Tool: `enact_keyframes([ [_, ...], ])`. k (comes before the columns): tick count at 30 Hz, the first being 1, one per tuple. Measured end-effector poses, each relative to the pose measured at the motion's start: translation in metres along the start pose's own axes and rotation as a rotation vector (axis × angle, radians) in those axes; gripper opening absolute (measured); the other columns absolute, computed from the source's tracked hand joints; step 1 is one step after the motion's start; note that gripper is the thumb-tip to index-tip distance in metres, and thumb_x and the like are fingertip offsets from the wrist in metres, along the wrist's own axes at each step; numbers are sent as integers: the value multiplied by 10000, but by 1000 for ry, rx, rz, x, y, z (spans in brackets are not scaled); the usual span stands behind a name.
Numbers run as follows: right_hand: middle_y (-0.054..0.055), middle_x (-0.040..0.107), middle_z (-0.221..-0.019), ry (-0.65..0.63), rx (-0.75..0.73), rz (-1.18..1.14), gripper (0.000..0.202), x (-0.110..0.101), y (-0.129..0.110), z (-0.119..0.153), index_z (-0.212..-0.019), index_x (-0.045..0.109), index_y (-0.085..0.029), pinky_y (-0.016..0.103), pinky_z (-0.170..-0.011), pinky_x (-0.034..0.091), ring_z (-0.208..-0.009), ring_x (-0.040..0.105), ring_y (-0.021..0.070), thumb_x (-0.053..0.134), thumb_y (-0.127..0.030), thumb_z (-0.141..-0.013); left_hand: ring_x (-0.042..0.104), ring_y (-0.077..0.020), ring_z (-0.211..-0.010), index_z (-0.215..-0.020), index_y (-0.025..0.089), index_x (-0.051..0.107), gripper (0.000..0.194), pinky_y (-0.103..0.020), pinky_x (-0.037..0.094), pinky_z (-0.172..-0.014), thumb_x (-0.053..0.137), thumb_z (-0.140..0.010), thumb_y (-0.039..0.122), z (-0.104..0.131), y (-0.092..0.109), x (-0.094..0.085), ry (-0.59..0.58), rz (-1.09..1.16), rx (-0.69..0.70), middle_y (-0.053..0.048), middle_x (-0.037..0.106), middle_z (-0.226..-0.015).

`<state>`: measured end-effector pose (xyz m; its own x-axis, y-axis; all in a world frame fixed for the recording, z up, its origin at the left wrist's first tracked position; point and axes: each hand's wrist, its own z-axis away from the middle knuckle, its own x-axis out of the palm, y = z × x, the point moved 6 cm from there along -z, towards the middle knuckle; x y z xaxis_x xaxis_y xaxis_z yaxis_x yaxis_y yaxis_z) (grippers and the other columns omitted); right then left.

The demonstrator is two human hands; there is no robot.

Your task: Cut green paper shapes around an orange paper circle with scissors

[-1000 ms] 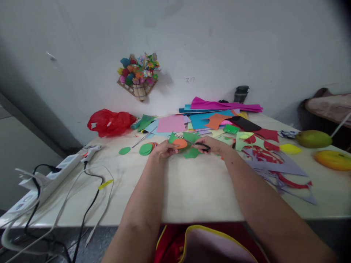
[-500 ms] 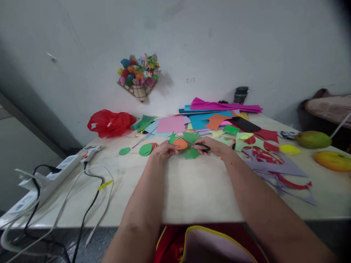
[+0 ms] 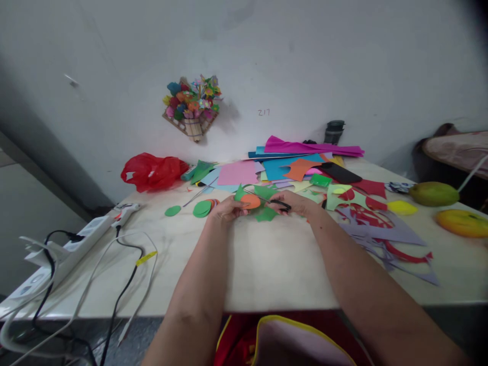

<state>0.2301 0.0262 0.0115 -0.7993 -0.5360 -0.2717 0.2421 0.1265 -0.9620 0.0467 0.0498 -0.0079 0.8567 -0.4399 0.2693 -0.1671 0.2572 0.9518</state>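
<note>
My left hand (image 3: pixel 230 209) pinches an orange paper oval (image 3: pixel 250 202) together with green paper (image 3: pixel 239 192) behind it. In my right hand (image 3: pixel 292 202) is a pair of scissors (image 3: pixel 281 205) with black handles, its blades pointing left at the upper edge of the paper. Green paper (image 3: pixel 267 214) with a jagged outline shows below the blades; whether it joins the held piece I cannot tell. Left of my left hand lies a stack of cut paper ovals (image 3: pixel 202 208), green on top, and a single green oval (image 3: pixel 173 211) lies farther left.
Coloured paper sheets (image 3: pixel 238 173) spread along the back beside a red plastic bag (image 3: pixel 154 172). Purple and red scraps (image 3: pixel 385 234), a green mango (image 3: pixel 434 194) and a yellow-orange fruit (image 3: pixel 461 222) lie on the right. A power strip (image 3: pixel 82 244) with cables occupies the left edge.
The scissor blades show slightly differently against the paper's upper edge, where a thin curved strip now stands out. Both hands stay in nearly the same place.
</note>
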Motion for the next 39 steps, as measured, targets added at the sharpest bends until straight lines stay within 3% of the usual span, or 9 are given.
enact_keyframes([
  [10,-45,451,-448,17,11,50,175,0,0,1,-645,604,-150,214,-426,255,-411,343,61,606,-299,-736,593,-106,-474,-813,64,671,235,-205,491,-524,828,-638,72,-1,-2,-4,14,5,0,-32,641,-566],
  [17,-35,451,-457,15,22,17,275,0,2,0,-564,513,-172,213,-411,248,-408,355,60,632,-355,-731,577,-95,-442,-757,81,648,269,-184,479,-487,867,-605,122,1,0,-1,-4,-10,15,-15,625,-534],
  [39,-46,466,-466,40,29,45,201,-4,5,-2,-667,666,-140,229,-424,228,-420,324,59,679,-340,-674,579,-100,-457,-775,69,657,219,-204,484,-524,835,-651,104,2,0,-2,14,-14,5,-24,617,-537],
])
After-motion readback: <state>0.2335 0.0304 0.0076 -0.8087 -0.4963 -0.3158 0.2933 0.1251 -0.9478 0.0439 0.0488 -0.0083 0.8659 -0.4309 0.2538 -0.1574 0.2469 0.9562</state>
